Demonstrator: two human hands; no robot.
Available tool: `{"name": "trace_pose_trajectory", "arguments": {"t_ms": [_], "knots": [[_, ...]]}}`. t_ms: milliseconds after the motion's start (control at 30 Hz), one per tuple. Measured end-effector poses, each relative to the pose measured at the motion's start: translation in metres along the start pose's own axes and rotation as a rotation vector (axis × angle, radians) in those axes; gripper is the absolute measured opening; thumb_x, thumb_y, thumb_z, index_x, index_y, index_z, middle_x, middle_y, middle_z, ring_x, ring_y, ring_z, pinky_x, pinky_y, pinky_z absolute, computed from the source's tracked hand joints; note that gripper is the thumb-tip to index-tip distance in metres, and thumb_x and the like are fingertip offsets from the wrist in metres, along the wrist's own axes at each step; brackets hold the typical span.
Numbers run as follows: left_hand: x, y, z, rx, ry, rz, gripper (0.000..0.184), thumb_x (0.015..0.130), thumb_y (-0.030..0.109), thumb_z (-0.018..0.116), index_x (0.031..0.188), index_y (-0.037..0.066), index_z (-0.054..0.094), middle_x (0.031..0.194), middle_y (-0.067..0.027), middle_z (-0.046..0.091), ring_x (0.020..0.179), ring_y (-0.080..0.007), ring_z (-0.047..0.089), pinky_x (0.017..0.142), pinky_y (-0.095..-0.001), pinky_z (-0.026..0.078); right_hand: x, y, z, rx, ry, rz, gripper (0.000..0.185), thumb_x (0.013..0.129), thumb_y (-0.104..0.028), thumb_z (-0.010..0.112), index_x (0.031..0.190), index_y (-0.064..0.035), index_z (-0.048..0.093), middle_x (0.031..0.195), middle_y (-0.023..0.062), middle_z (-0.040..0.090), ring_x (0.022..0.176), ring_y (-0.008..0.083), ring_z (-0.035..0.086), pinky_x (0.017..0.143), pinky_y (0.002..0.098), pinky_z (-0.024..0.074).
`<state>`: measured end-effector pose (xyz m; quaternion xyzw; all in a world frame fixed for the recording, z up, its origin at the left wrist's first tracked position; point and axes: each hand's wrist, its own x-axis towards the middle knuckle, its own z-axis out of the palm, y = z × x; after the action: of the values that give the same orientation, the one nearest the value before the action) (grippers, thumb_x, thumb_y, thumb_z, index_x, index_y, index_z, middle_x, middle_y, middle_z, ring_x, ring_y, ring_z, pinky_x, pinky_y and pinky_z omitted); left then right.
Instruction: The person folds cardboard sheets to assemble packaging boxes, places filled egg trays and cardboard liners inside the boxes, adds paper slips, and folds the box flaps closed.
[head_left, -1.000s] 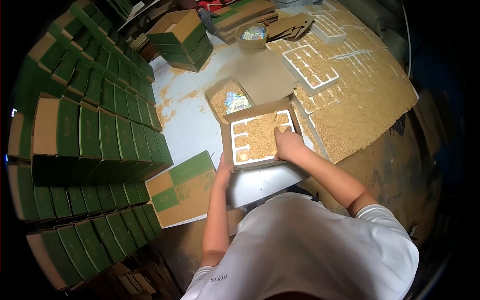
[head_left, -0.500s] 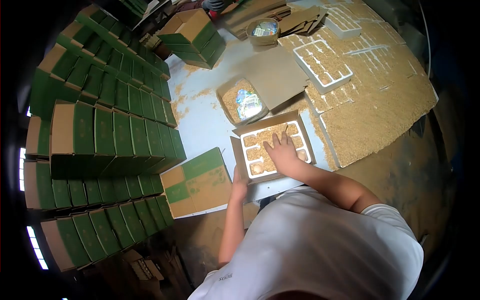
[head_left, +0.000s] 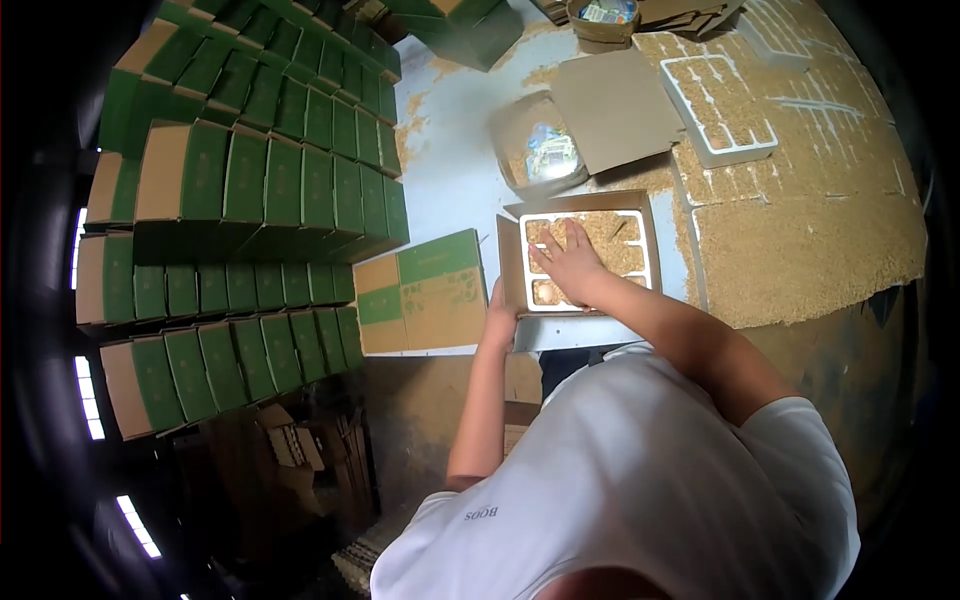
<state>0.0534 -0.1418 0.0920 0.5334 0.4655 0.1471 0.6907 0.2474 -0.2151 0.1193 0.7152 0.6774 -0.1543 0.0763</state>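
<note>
A white foam tray (head_left: pixel 646 268) with compartments sits inside an open cardboard box (head_left: pixel 511 262) at the table's front edge. Tan, sawdust-like filling (head_left: pixel 603 232) covers most of the tray. A pale, egg-like round thing (head_left: pixel 546 292) shows in its lower left compartment. My right hand (head_left: pixel 572 268) lies spread on the filling, over the left and middle part of the tray, and hides what is beneath. Against the box's left side, near its front corner, my left hand (head_left: pixel 502 318) grips the outer wall; its fingers are partly hidden.
Green-and-brown cartons (head_left: pixel 300 180) stand stacked at left. A flat carton (head_left: pixel 425 295) lies beside the box. Behind are a tub (head_left: pixel 512 165) with printed packets and a cardboard sheet (head_left: pixel 615 110). At right, another filled foam tray (head_left: pixel 770 150) rests by a filling-covered surface (head_left: pixel 810 250).
The camera view has shifted, moving the scene up and right in the picture. My right hand has slid leftward across the tray. My left hand stays at the box's side.
</note>
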Motion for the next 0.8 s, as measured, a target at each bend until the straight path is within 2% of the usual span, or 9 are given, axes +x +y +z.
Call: {"name": "trace_pose_trajectory", "arguments": {"t_ms": [267,400,433,500,600,633,667,733,800], "knots": [[-0.014,0.027,0.012,0.082,-0.044,-0.042,0.077,0.078,-0.013,0.038,0.153,0.005,0.034,0.144,-0.0128,0.049,0.133,-0.0223,0.045,0.108,-0.0294,0.035,0.019,-0.003,0.005,-0.084,-0.185,-0.050,0.133,0.051,-0.025,0.095,0.161,-0.0183,0.020,0.165,0.0203,0.017,0.146,0.0559,0.019,0.119,0.0627,0.0093],[-0.013,0.030,0.010,0.052,-0.052,-0.054,0.079,0.075,-0.016,0.039,0.152,0.003,0.033,0.146,-0.0130,0.048,0.138,-0.0227,0.041,0.113,-0.0293,0.030,0.019,-0.005,0.016,-0.042,0.045,-0.066,0.122,0.055,-0.022,0.092,0.158,-0.0201,0.029,0.165,0.0218,0.016,0.146,0.0573,0.014,0.119,0.0631,0.0090],[-0.012,0.025,0.009,0.050,-0.053,-0.032,0.079,0.074,-0.016,0.040,0.151,0.001,0.033,0.147,-0.0124,0.046,0.140,-0.0227,0.039,0.115,-0.0303,0.028,0.016,0.004,0.022,-0.021,-0.049,-0.082,0.083,0.081,-0.019,0.071,0.155,-0.0200,0.034,0.163,0.0206,0.021,0.148,0.0543,0.013,0.119,0.0627,0.0025],[-0.020,0.027,0.003,0.052,-0.125,-0.070,0.080,0.074,-0.015,0.041,0.152,0.001,0.032,0.148,-0.0129,0.045,0.140,-0.0226,0.038,0.116,-0.0308,0.027,-0.001,0.012,0.003,-0.002,0.009,-0.127,0.078,0.080,-0.009,0.068,0.152,-0.0176,0.039,0.160,0.0232,0.026,0.146,0.0518,0.021,0.120,0.0577,0.0124],[-0.002,0.035,-0.020,0.146,-0.290,-0.012,0.083,0.076,-0.006,0.051,0.155,-0.001,0.026,0.152,-0.0189,0.040,0.147,-0.0276,0.030,0.121,-0.0334,0.021,-0.014,0.035,0.016,0.123,0.308,-0.173,0.070,0.076,-0.006,0.070,0.143,-0.0136,0.049,0.155,0.0255,0.034,0.140,0.0480,0.035,0.115,0.0526,0.0303],[0.007,0.044,-0.031,0.406,-0.288,0.081,0.083,0.077,-0.002,0.055,0.155,0.001,0.028,0.153,-0.0192,0.039,0.148,-0.0291,0.028,0.121,-0.0352,0.021,-0.026,0.036,-0.008,0.185,0.367,-0.137,0.051,0.077,-0.007,0.069,0.128,-0.0104,0.063,0.139,0.0220,0.053,0.128,0.0405,0.051,0.107,0.0484,0.0408],[0.014,0.052,-0.042,0.667,-0.278,0.170,0.083,0.078,0.001,0.059,0.155,0.003,0.030,0.154,-0.0194,0.038,0.149,-0.0305,0.027,0.121,-0.0370,0.021,-0.031,0.041,-0.030,0.306,0.218,-0.022,0.045,0.077,-0.008,0.069,0.122,-0.0097,0.066,0.129,0.0197,0.059,0.120,0.0384,0.056,0.103,0.0468,0.0433],[0.053,0.071,-0.052,0.435,-0.330,0.207,0.080,0.078,0.002,0.060,0.153,0.005,0.035,0.155,-0.0160,0.039,0.148,-0.0303,0.027,0.121,-0.0390,0.022,-0.043,0.044,-0.053,0.565,-0.091,0.216,0.033,0.078,-0.009,0.069,0.111,-0.0083,0.071,0.109,0.0151,0.069,0.103,0.0344,0.064,0.094,0.0437,0.0481],[0.100,0.116,-0.029,0.207,-0.298,0.186,0.066,0.081,0.007,0.064,0.145,0.007,0.049,0.148,-0.0128,0.049,0.143,-0.0287,0.037,0.119,-0.0388,0.027,-0.060,0.046,-0.043,0.623,0.262,0.261,0.021,0.080,-0.011,0.070,0.101,-0.0083,0.072,0.091,0.0118,0.069,0.091,0.0333,0.065,0.087,0.0422,0.0496]]}}
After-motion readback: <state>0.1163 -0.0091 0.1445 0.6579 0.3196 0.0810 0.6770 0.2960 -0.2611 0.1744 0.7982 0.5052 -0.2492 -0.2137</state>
